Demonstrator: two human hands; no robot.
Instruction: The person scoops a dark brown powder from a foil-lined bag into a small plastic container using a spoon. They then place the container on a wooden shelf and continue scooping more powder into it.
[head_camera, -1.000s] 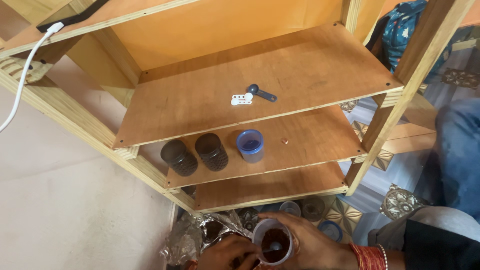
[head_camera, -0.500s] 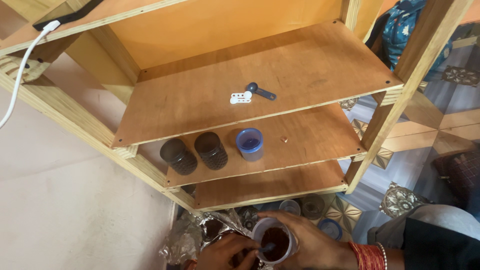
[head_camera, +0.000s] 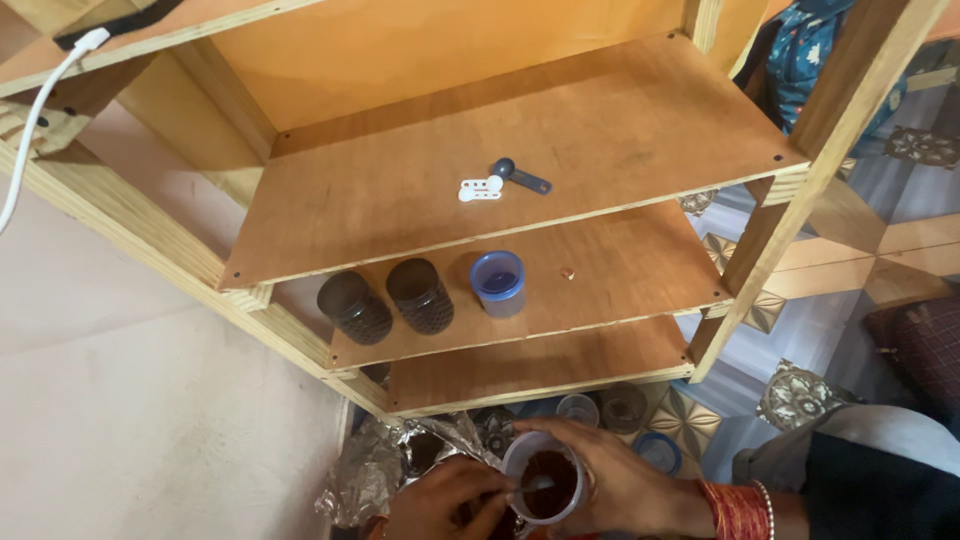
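- While most of the frame is taken up by a wooden shelf unit (head_camera: 420, 215), its three boards step down from the upper middle toward the lower centre, with a pale wall (head_camera: 130, 420) filling the lower left.
- Patterned floor tiles (head_camera: 800, 395) show at the right edge, below the slanted shelf post.
- Crumpled foil (head_camera: 375, 470) lies on the floor at the bottom, left of centre, under the lowest board.
- At the bottom centre the right hand (head_camera: 625, 485), bangles on its wrist, is wrapped around a clear cup (head_camera: 543, 480) holding dark reddish-brown powder; the fingers are clamped on the cup's wall.
- Just left of it, the left hand (head_camera: 440, 500) has its fingers pinched on a spoon (head_camera: 530, 487) whose bowl sits inside the cup.
- On the middle board two dark cups (head_camera: 390, 300) stand side by side at the left, and a blue cup (head_camera: 498, 282) stands just right of them.
- More small containers (head_camera: 600, 408) sit on the floor below the lowest board, partly hidden.
- On the top board, near its front edge, a dark scoop (head_camera: 520, 176) lies touching a small white piece (head_camera: 480, 189).
- A white cable (head_camera: 40, 130) runs down the upper left.
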